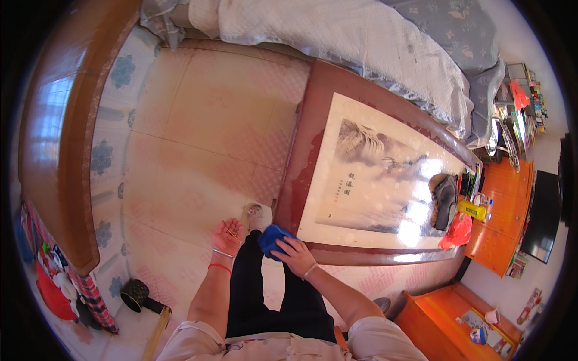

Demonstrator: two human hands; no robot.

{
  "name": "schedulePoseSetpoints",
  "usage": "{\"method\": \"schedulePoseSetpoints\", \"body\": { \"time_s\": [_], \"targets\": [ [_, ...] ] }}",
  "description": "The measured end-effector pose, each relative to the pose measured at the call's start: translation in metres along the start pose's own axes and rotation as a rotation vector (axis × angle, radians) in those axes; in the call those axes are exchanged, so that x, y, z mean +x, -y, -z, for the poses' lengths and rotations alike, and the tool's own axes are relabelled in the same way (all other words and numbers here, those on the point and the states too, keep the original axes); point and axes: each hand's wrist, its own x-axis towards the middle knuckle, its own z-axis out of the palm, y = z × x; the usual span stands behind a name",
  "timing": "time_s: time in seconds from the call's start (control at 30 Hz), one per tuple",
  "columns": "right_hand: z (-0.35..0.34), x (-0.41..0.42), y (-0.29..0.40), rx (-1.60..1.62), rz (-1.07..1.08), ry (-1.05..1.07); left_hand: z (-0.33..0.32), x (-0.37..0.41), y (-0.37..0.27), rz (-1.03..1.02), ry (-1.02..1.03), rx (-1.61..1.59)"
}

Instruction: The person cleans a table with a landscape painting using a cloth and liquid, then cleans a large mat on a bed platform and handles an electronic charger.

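My right hand (298, 256) presses a folded blue cloth (273, 242) at the near left corner of a low red-brown table (295, 189). My left hand (228, 237) is held palm up left of my knee, with small thin stick-like bits (233, 233) lying in it. What these bits are is too small to tell. A landscape painting (365, 180) with brush writing covers much of the tabletop, and its surface shines with reflected light.
Behind the table stands a cloth-covered sofa (325, 27). A dark item (445, 198), a red plastic bag (458, 232) and a yellow bottle (472, 210) crowd the table's right end. An orange cabinet (501, 216), a wooden bed panel (74, 149) and a dark bin (134, 294) stand around.
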Motion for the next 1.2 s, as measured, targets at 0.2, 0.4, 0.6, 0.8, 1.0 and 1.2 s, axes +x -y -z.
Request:
{"method": "schedulePoseSetpoints", "body": {
  "time_s": [0.2,0.4,0.6,0.8,1.0,1.2],
  "targets": [
    [0.012,-0.069,0.006,-0.179,0.039,0.362,0.003,-0.042,-0.021,-0.053,0.05,-0.097],
    [0.045,-0.147,-0.046,-0.009,-0.715,0.738,0.022,-0.112,-0.015,-0.133,0.129,-0.063],
    [0.097,-0.148,-0.03,-0.143,-0.875,0.888,0.091,-0.225,-0.003,-0.245,0.147,-0.1],
    [0.115,-0.105,0.022,-0.073,-0.858,0.775,0.157,-0.317,0.001,-0.4,0.052,-0.394],
    [0.103,-0.038,0.113,-0.003,-0.758,0.637,0.211,-0.378,-0.021,-0.521,0.046,-0.627],
    [0.063,0.047,0.268,0.369,-0.635,0.485,0.301,-0.439,-0.071,-0.687,0.055,-0.77]
  ]
}}
